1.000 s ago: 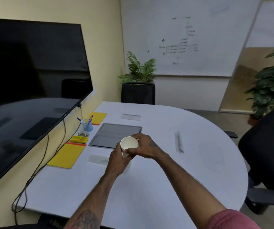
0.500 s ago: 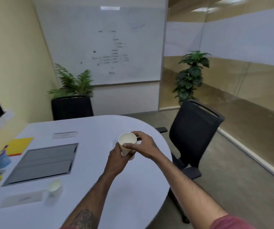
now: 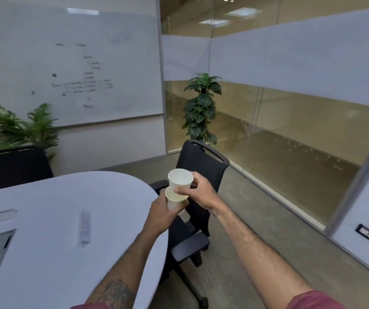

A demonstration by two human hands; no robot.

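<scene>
Currently mid-stack, I judge: my right hand [image 3: 201,194] pinches the upper cup [image 3: 180,180], left hand [image 3: 160,214] grips the lower cup [image 3: 174,202] at its 6 o'clock, both in the air off the table [image 3: 67,219] edge at 3 o'clock. Next I need to line up the axes and push straight down.

No legible txt anywhere. Whiteboard [image 3: 67,63], upper left: handwriting too blurred to read; wall plate [image 3: 367,235], lower right: markings too small.

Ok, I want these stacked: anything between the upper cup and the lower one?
Nothing separate: the upper cup sits right over the lower cup. Only the right hand, thumb low on it, might limit nesting.
</scene>
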